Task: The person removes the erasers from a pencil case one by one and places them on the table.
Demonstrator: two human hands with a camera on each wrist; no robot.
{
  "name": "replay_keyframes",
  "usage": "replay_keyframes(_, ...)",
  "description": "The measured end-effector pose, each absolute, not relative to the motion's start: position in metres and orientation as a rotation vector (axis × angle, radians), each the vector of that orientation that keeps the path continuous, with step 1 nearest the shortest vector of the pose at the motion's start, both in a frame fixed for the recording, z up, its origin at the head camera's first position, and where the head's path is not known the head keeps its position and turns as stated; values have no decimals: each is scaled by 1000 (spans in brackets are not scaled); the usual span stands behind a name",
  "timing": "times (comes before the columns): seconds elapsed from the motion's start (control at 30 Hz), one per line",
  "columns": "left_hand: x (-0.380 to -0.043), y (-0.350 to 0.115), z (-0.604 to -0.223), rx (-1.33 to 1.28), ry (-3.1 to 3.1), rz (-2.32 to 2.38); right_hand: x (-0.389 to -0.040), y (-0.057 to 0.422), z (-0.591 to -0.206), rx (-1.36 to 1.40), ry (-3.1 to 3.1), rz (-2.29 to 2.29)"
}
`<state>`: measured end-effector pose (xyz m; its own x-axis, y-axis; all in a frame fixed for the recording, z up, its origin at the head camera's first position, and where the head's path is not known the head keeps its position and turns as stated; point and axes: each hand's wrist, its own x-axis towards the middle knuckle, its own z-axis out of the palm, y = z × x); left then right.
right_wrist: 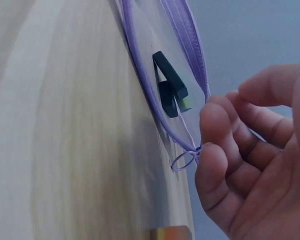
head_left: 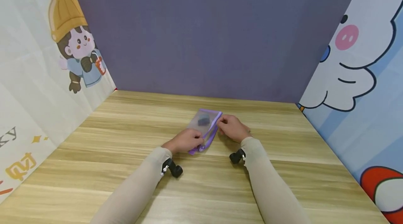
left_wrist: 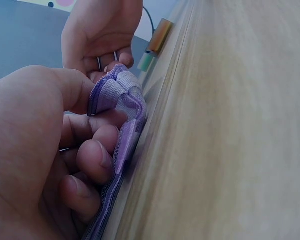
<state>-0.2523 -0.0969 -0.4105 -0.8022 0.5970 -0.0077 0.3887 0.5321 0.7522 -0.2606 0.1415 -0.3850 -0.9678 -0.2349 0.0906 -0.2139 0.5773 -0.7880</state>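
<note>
A see-through mesh zip pouch (head_left: 196,122) with purple trim lies near the middle of the table. Dark green pieces (right_wrist: 171,85) show through its mesh. At the near end, the left hand (head_left: 187,140) grips the pouch edge between thumb and curled fingers; the purple fabric (left_wrist: 125,90) bunches up there in the left wrist view. The right hand (head_left: 232,127) pinches the zipper edge at the far right corner. Beside its fingertips hangs a small purple loop (right_wrist: 183,161). The zipper's opening side faces the right hand.
Beyond the right hand lies a small orange-brown and green object (left_wrist: 161,37), mostly hidden in the head view. The wooden table (head_left: 126,129) ends at a dark grey panel (head_left: 201,35). Printed cartoon sheets stand on both sides. Each wrist carries a small black camera mount (head_left: 172,168).
</note>
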Motion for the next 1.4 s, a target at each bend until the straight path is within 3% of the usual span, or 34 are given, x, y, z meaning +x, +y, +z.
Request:
replay_keyframes(0.73,-253,-98,-409,837,2551,1119,-277,134,-403,-201,2651,-1554)
replay_keyframes(1.4,-254,-96,-410,858,2611,1070,-279,117,-405,-233,2742,-1475)
